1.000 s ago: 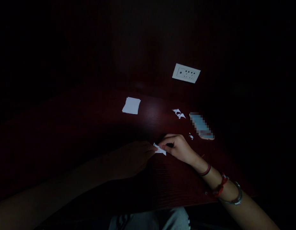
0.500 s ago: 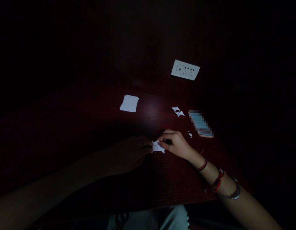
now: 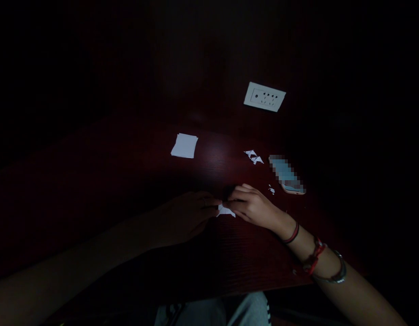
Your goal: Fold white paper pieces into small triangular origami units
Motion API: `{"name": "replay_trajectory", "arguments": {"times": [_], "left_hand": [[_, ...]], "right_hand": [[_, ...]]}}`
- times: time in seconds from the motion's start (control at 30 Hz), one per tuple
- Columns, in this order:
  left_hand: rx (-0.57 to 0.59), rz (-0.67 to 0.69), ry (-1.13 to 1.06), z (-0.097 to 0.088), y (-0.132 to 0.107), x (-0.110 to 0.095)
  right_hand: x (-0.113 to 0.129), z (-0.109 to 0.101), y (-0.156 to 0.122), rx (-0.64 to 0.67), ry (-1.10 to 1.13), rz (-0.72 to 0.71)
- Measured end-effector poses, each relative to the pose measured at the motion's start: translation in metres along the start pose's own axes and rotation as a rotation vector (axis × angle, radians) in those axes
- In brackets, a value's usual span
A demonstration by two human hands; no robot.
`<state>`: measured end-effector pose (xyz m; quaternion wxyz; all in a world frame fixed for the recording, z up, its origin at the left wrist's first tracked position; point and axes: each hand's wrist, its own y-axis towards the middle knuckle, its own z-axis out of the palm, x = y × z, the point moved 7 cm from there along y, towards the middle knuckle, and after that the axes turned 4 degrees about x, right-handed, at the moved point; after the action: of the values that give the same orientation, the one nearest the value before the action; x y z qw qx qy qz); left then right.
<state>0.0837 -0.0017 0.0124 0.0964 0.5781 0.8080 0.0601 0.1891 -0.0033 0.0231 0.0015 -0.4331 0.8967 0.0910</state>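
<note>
A small folded white paper [image 3: 226, 211] lies on the dark red table between my two hands. My left hand [image 3: 197, 210], in shadow and wearing a ring, has its fingertips closed on the paper's left side. From the right, my right hand [image 3: 252, 206] pinches the paper's upper edge with thumb and fingers. The paper's top part is partly covered by the fingertips, so its full shape is hidden. Beyond the hands sits a stack of square white paper sheets [image 3: 184, 146]. Small folded white paper pieces [image 3: 253, 156] lie farther back on the right.
A phone [image 3: 287, 174] with a blurred screen rests on the right of the table. Tiny white paper scraps [image 3: 271, 189] lie beside it. A white wall socket [image 3: 264, 96] is on the wall behind. The table's front edge [image 3: 243, 292] runs above my legs.
My right thumb and fingers have closed together on the paper, and more of its upper part is covered. My left fingertips reach slightly farther right over it. The whole view has shifted slightly.
</note>
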Motion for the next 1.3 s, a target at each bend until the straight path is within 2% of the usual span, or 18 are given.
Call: {"name": "replay_trajectory", "arguments": {"times": [0.17,0.37,0.7,0.93,1.03,1.2,1.3], "left_hand": [[0.009,-0.012,0.007,0.002,0.001,0.001],[0.015,0.003,0.007,0.002,0.0,0.002],[0.011,0.02,-0.009,-0.002,0.001,-0.002],[0.009,0.005,-0.052,-0.001,0.002,0.001],[0.032,-0.011,-0.076,-0.002,0.002,0.003],[0.012,-0.025,-0.115,-0.01,0.004,-0.001],[-0.002,-0.036,-0.114,-0.014,0.006,-0.004]], "right_hand": [[0.002,0.001,0.0,0.026,-0.047,-0.024],[-0.001,0.003,0.0,0.035,0.012,-0.032],[-0.005,-0.003,-0.004,0.05,0.157,0.058],[-0.007,-0.008,-0.009,0.031,0.169,0.119],[-0.014,-0.01,-0.015,-0.006,0.127,0.157],[-0.022,-0.022,-0.019,-0.208,0.216,0.193],[-0.016,-0.021,-0.011,-0.175,0.25,0.158]]}}
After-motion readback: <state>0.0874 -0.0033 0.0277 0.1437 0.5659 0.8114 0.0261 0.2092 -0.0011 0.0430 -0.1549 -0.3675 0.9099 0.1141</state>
